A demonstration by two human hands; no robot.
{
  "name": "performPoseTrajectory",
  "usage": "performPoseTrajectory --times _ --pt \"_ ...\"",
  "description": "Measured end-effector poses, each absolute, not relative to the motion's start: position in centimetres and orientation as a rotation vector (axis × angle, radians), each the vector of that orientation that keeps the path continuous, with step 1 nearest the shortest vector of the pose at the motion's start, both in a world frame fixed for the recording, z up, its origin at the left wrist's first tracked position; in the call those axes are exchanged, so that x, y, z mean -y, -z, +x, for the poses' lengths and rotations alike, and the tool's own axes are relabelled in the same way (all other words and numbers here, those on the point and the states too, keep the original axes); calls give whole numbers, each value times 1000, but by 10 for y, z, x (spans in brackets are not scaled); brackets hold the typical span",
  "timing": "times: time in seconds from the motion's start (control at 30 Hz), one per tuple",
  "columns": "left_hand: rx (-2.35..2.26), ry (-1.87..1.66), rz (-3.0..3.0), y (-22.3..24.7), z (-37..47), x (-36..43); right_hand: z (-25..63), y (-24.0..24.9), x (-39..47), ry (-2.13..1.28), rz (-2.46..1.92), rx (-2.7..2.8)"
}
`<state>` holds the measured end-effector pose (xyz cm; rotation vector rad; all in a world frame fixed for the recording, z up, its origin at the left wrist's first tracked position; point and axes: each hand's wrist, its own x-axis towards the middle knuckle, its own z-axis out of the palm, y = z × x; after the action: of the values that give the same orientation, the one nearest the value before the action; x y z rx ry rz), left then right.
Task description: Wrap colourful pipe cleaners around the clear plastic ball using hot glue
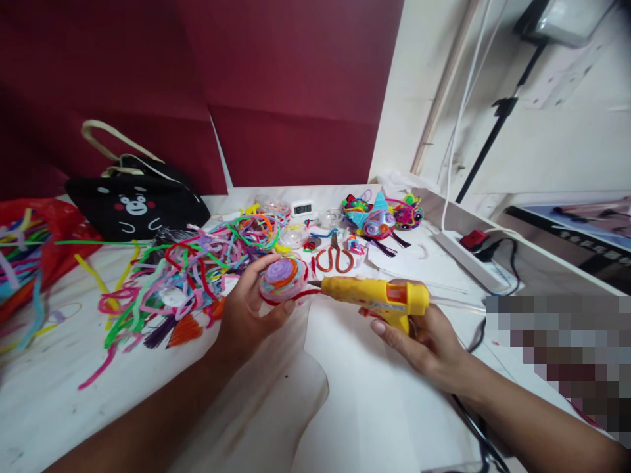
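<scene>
A round piece covered in coiled pipe cleaners [282, 278], purple in the middle with orange, light blue and pink around it, is held in my left hand [251, 305]. A red pipe cleaner [306, 292] trails from its right side. My right hand [419, 338] is wrapped round the handle of a yellow glue gun [372, 293], a clear glue stick coming out of its back. The gun's nozzle points left, close to the right edge of the round piece; whether they touch is hard to tell.
Behind lie orange-handled scissors [335, 255], a small digital clock [302, 208] and finished colourful ornaments [377, 220]. Tangled pipe cleaners [197, 269] and a black bag [140, 203] are at left. A power strip [470, 259] with cables stands at right.
</scene>
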<state>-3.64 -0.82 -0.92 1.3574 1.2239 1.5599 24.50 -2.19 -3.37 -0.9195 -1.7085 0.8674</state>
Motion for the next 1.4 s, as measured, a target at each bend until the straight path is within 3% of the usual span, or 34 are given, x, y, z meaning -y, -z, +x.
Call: performPoseTrajectory --times 1.4 --pt "-1305 -1495 1496 14 -37 7 256 32 23 -591 -827 2042"
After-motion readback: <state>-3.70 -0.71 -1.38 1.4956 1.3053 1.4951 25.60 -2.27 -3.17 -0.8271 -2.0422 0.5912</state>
